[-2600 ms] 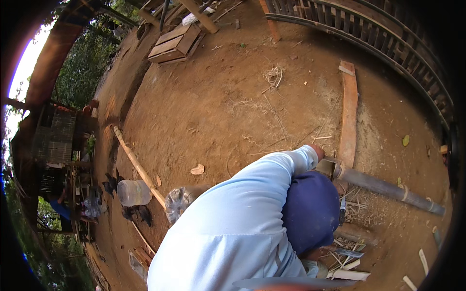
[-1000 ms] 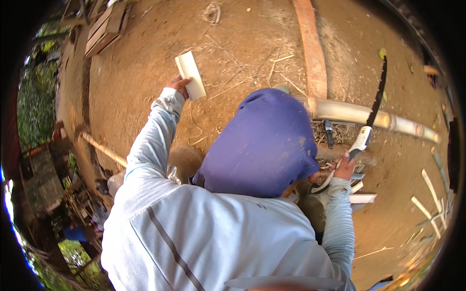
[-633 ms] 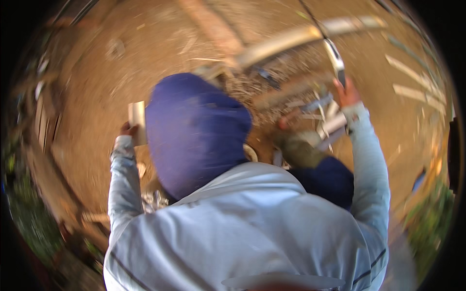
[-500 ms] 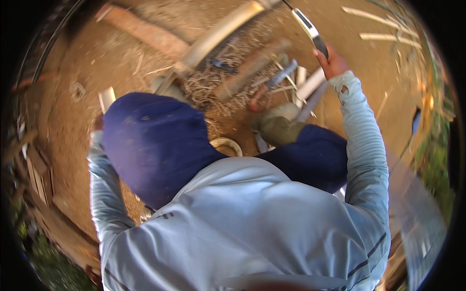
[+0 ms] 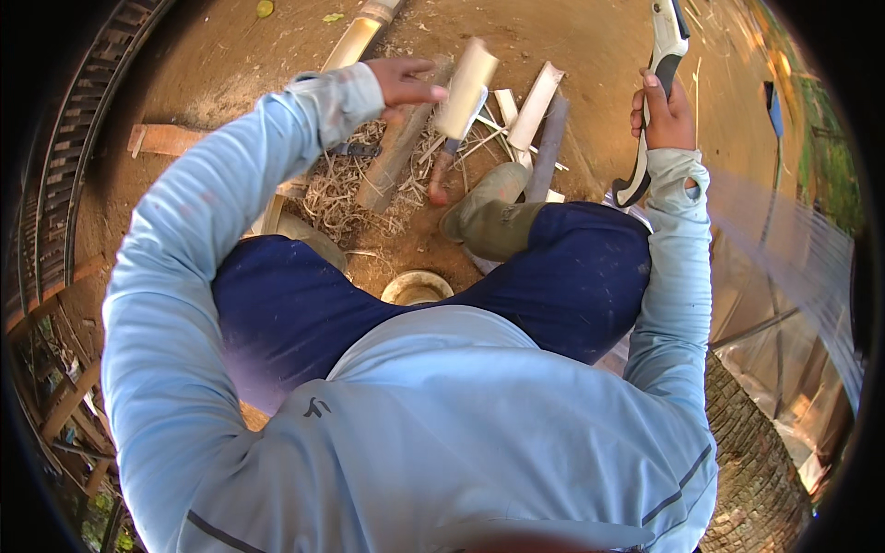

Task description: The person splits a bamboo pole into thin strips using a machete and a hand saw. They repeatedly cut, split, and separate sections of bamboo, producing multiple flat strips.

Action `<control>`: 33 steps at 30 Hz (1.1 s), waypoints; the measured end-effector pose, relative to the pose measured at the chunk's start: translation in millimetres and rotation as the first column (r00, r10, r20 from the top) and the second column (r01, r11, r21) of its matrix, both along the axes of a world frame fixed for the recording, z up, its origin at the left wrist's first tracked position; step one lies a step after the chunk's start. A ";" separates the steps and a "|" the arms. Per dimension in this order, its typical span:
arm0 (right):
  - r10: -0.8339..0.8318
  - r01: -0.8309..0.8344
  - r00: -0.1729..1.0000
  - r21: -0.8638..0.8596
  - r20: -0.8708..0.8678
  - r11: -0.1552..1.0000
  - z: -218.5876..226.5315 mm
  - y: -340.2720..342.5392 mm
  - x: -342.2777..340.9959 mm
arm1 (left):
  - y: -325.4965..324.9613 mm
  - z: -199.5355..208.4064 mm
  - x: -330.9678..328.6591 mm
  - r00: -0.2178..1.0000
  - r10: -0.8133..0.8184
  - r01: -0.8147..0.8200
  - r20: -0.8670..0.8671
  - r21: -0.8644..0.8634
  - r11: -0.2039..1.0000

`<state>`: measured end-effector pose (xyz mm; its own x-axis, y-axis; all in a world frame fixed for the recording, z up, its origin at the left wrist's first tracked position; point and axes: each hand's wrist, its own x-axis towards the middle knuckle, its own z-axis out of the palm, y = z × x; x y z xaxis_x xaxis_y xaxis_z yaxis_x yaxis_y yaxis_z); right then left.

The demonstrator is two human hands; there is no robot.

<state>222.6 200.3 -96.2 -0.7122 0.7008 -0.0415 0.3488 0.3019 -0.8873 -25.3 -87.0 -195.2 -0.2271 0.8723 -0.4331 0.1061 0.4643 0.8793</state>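
Observation:
My left hand is stretched out ahead, fingers apart and holding nothing. Just beyond its fingertips is a short split bamboo piece, slightly blurred; whether it rests on the pile or hangs in the air I cannot tell. It partly covers a knife, whose reddish-brown handle shows below. On the right, my right hand is wrapped round the curved black-and-white handle of what looks like a pruning saw. Its blade is out of view.
Between my boots lie a log, thin shavings and a dark strap-like thing. Another split bamboo piece lies right of the knife. A round pale rim shows between my legs. A long bamboo pole lies ahead.
My left hand has swung from beside my left knee up and across to the pile, and has let go of the pale bamboo piece. The saw has turned more upright in my right hand.

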 end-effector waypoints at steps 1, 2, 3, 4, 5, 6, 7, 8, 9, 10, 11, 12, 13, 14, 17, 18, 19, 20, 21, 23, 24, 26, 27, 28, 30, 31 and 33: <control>-0.020 0.020 1.000 0.004 0.005 1.000 -2.1 5.4 2.3 | 6.4 6.8 6.9 0.994 -0.068 0.067 -0.088 -0.017 0.998; -0.038 0.037 0.999 0.008 0.011 0.999 -4.3 10.7 2.9 | 6.5 -5.8 3.7 0.977 -0.120 0.124 -0.178 0.010 0.992; -0.053 0.053 0.998 0.011 0.020 0.999 -9.0 15.2 5.0 | -1.4 -4.4 -2.1 0.951 -0.176 0.164 -0.253 -0.068 0.984; -0.069 0.068 0.997 0.009 0.041 0.998 -14.3 19.4 8.3 | -13.1 1.5 -13.2 0.916 -0.239 0.201 -0.323 -0.148 0.968; -0.075 0.075 0.996 0.004 0.058 0.997 -21.0 24.2 9.5 | -29.7 3.6 -26.0 0.872 -0.298 0.220 -0.389 -0.232 0.947; -0.078 0.079 0.994 -0.002 0.071 0.997 -25.9 28.1 10.0 | -52.4 -6.1 -45.8 0.909 -0.200 0.122 -0.366 -0.227 0.966; -0.062 0.061 0.993 0.016 0.102 0.998 -29.1 30.8 7.3 | -82.4 -16.5 -67.8 0.934 -0.092 0.013 -0.344 -0.224 0.975; -0.048 0.044 0.990 0.033 0.134 0.998 -33.6 33.4 5.0 | -115.6 -21.6 -86.2 0.932 0.011 -0.084 -0.363 -0.186 0.979; -0.032 0.025 0.986 0.049 0.165 0.999 -38.1 34.9 2.4 | -145.0 -21.7 -99.2 0.917 0.116 -0.184 -0.380 -0.146 0.972; 0.004 -0.016 0.982 0.061 0.190 0.998 -41.4 36.3 0.8 | -167.5 -9.3 -101.8 0.900 0.220 -0.286 -0.375 -0.130 0.949; 0.037 -0.053 0.977 0.073 0.210 0.996 -44.8 37.7 -1.0 | -186.9 8.2 -100.5 0.871 0.320 -0.384 -0.374 -0.110 0.917; 0.080 -0.103 0.971 0.089 0.227 0.991 -46.6 35.8 -6.6 | -207.1 19.1 -96.8 0.822 0.378 -0.437 -0.426 -0.048 0.898; 0.166 -0.176 0.966 0.038 0.196 0.984 -46.6 30.2 -12.0 | -223.7 28.5 -91.3 0.768 0.434 -0.482 -0.471 0.021 0.876; 0.252 -0.254 0.954 -0.010 0.162 0.967 -47.0 21.7 -16.6 | -240.4 38.5 -84.5 0.706 0.490 -0.522 -0.511 0.091 0.848; 0.526 -0.513 0.844 -0.126 0.109 0.849 -61.6 0.7 -44.9 | -232.2 98.1 -30.2 0.473 0.551 -0.539 -0.687 0.269 0.798; 0.585 -0.575 0.796 -0.106 0.156 0.811 -55.6 -18.1 -58.5 | -230.4 111.7 -17.6 0.317 0.495 -0.419 -0.809 0.349 0.838; 0.632 -0.629 0.747 -0.089 0.206 0.772 -50.6 -39.2 -68.8 | -225.1 123.9 -6.9 0.139 0.430 -0.279 -0.892 0.382 0.881; 0.665 -0.691 0.698 0.005 0.266 0.723 -50.3 -53.7 -79.1 | -212.3 138.1 4.1 0.100 0.479 -0.209 -0.872 0.452 0.867; 0.680 -0.749 0.646 0.116 0.347 0.652 -53.1 -66.7 -89.2 | -203.1 147.9 7.1 0.019 0.465 -0.108 -0.885 0.461 0.881; 0.726 -0.816 0.577 0.272 0.373 0.509 -45.3 -97.1 -98.4 | -192.3 159.8 11.8 -0.089 0.358 -0.026 -0.930 0.361 0.932; 0.727 -0.838 0.544 0.222 0.418 0.499 -30.8 -115.2 -101.0 | -187.3 160.8 15.1 -0.236 0.288 -0.044 -0.928 0.306 0.951; 0.775 -0.858 0.513 0.237 0.370 0.455 -22.9 -134.3 -103.4 | -199.4 150.8 13.0 -0.209 0.118 -0.131 -0.971 0.148 0.980; 0.789 -0.861 0.507 0.246 0.348 0.445 -20.4 -139.7 -103.4 | -202.8 146.9 10.6 -0.185 0.041 -0.158 -0.982 0.071 0.985; 0.818 -0.865 0.490 0.286 0.301 0.413 -17.7 -146.1 -104.7 | -207.2 145.0 9.7 -0.264 0.124 -0.111 -0.956 0.158 0.981; 0.856 -0.893 0.439 0.243 0.275 0.380 -4.3 -158.3 -107.9 | -218.3 151.5 10.7 -0.208 0.183 -0.108 -0.961 0.209 0.972; 0.872 -0.905 0.415 0.220 0.261 0.365 -0.7 -163.1 -108.4 | -223.3 154.8 11.5 -0.178 0.213 -0.105 -0.961 0.234 0.967; 0.893 -0.930 0.362 0.174 0.266 0.325 0.1 -168.4 -107.5 | -232.3 156.4 11.6 -0.168 0.298 0.045 -0.940 0.294 0.955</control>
